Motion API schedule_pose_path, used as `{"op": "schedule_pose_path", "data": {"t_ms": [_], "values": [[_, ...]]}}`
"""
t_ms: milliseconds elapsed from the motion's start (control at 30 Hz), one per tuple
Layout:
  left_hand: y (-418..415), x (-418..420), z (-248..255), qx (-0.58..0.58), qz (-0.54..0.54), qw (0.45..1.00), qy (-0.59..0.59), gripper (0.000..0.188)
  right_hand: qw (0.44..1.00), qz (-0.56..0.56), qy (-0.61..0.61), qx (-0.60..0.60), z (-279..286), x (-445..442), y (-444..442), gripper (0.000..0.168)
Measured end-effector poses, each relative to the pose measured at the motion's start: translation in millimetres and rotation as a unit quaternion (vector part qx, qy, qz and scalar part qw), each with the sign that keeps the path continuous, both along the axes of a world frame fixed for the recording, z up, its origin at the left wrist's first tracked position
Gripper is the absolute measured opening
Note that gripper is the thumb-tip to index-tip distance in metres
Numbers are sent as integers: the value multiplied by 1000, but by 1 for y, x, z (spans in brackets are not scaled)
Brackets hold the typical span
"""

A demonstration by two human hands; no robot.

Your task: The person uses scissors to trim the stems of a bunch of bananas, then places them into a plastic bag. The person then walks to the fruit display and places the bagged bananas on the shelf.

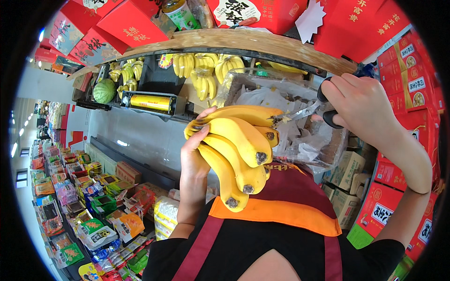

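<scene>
A bunch of yellow bananas (235, 140) is held up by its joined stem end in my left hand (197, 151), with the dark blossom tips pointing right and down. My right hand (362, 109) grips black-handled scissors (306, 111). Their blades reach the dark tip of the uppermost banana, where pale bits show at the metal. Below the scissors stands a carton lined with clear plastic (313, 140); crumpled white wrapping and small yellow scraps lie inside it.
More banana bunches (204, 73) and a watermelon (104, 90) sit on the display shelf beyond. A wooden ledge (225, 40) bears red gift boxes (133, 30). Packaged snacks (95, 224) fill a rack at left; stacked red cartons (383, 203) and brown cartons (346, 168) stand at right.
</scene>
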State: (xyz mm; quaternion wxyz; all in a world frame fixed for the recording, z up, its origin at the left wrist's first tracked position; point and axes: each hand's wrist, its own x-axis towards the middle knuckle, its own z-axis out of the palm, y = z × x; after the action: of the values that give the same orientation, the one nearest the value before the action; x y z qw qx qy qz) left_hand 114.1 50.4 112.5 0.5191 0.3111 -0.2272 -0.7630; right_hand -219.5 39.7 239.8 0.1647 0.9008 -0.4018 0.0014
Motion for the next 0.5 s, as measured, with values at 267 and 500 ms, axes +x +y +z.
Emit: {"op": "schedule_pose_path", "data": {"t_ms": [267,500], "values": [[-2,4,-2,-5,-3,1000,-5,52,999,-22,29,17,-5,0,6,41],[-1,5,-2,0,5,1000,-2,52,996,-21,-82,32,-5,0,2,50]]}}
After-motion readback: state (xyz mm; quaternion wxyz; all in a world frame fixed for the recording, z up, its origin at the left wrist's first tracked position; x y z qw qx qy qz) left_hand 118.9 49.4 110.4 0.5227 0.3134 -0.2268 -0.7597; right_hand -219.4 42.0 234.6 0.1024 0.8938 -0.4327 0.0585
